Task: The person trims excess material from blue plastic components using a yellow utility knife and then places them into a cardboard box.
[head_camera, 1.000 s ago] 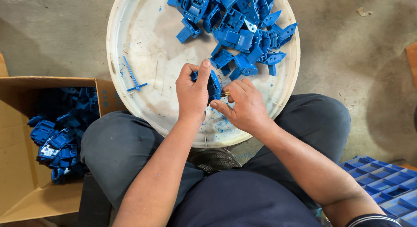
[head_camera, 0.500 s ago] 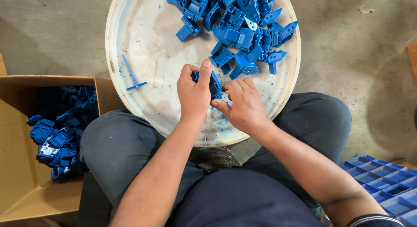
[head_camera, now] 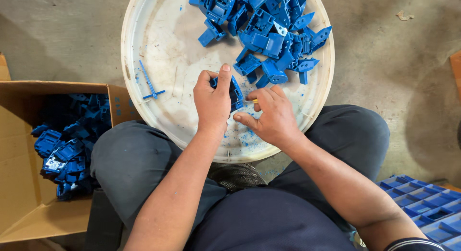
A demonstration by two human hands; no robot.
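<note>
I watched the left hand (head_camera: pixel 212 101), fingers closed around a small blue moulded plastic part (head_camera: pixel 235 93) over the near middle of the round white plastic tray (head_camera: pixel 158 49), right hand (head_camera: pixel 271 117) just beside it, fingers pinching a thin yellow-tipped tool (head_camera: pixel 253 101) at the part, heap of blue plastic parts (head_camera: pixel 269 20) far right, open cardboard box (head_camera: pixel 19 136) of more at left.

Round tray on the floor ahead of the knees, box to the left.

Parts pile (head_camera: pixel 269 30) on the tray's (head_camera: pixel 158 35) far right; lone strip (head_camera: pixel 151 85) at its left; cardboard box (head_camera: pixel 29 184) of parts left of the tray; crate (head_camera: pixel 422 198) at near right.
</note>
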